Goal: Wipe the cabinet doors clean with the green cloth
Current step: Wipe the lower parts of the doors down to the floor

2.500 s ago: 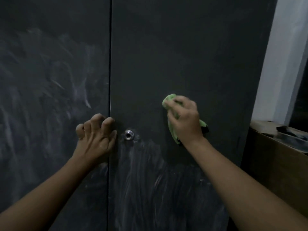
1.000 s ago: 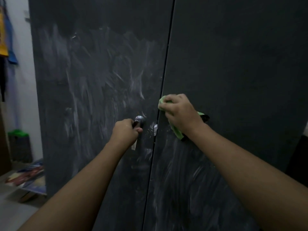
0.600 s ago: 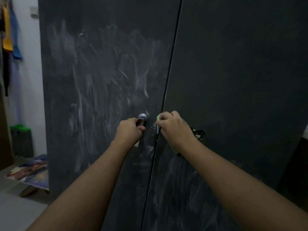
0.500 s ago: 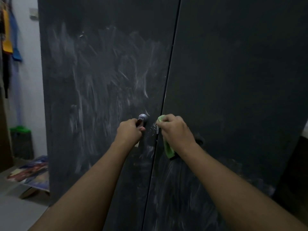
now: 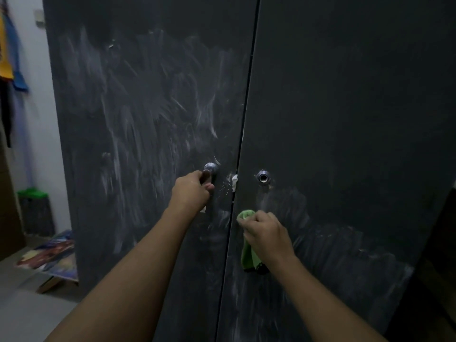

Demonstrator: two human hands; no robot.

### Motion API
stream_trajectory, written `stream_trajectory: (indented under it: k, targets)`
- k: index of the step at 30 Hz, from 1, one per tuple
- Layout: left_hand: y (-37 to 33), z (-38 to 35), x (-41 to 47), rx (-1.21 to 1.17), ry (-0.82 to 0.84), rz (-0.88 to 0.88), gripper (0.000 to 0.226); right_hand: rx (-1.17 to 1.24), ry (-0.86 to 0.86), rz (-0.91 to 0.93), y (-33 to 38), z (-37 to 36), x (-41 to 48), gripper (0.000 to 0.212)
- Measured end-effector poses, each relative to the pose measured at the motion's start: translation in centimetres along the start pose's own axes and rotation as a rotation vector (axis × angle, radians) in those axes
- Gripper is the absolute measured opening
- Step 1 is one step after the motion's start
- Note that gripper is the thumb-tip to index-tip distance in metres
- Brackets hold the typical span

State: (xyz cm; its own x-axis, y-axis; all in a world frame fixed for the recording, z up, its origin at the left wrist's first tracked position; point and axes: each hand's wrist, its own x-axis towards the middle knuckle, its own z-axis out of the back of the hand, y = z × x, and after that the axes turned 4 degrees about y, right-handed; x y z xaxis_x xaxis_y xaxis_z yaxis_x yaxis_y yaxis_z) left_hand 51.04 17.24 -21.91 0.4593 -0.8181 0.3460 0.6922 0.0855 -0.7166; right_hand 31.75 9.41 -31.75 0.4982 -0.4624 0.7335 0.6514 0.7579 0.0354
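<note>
Two tall dark cabinet doors fill the view. The left door (image 5: pixel 148 119) is covered in white smears. The right door (image 5: pixel 345 107) is smeared only in its lower part. My left hand (image 5: pixel 191 192) grips the metal handle (image 5: pixel 209 172) of the left door. My right hand (image 5: pixel 267 234) holds the bunched green cloth (image 5: pixel 248 253) against the right door, just right of the gap between the doors and below the round metal fitting (image 5: pixel 263 177). Part of the cloth hangs below my fist.
A white wall (image 5: pixel 29 119) stands at the left with coloured clothes (image 5: pixel 9 58) hanging on it. On the floor at lower left lie a green-topped dark object (image 5: pixel 34 211) and flat colourful printed items (image 5: pixel 51 257). A small white bit (image 5: pixel 234 182) sticks at the door gap.
My right hand has slid down with the cloth from beside the handle to lower on the right door, uncovering the round fitting. My left hand keeps its grip on the handle.
</note>
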Motion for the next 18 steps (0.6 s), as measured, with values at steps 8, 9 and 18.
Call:
stream_trajectory:
  k: [8, 9, 18]
  targets:
    - [0.1, -0.3, 0.0, 0.028, -0.015, 0.000, 0.030, 0.160, -0.386, -0.131, -2.9, 5.7, 2.4, 0.022]
    - [0.0, -0.3, -0.1, 0.031, -0.011, 0.001, 0.031, 0.125, -0.379, -0.133, -2.9, 5.8, 3.0, 0.024]
    - [-0.3, -0.4, -0.5, -0.004, 0.016, 0.032, 0.035, -0.128, -0.133, 0.315, -4.0, 4.6, 2.1, 0.028]
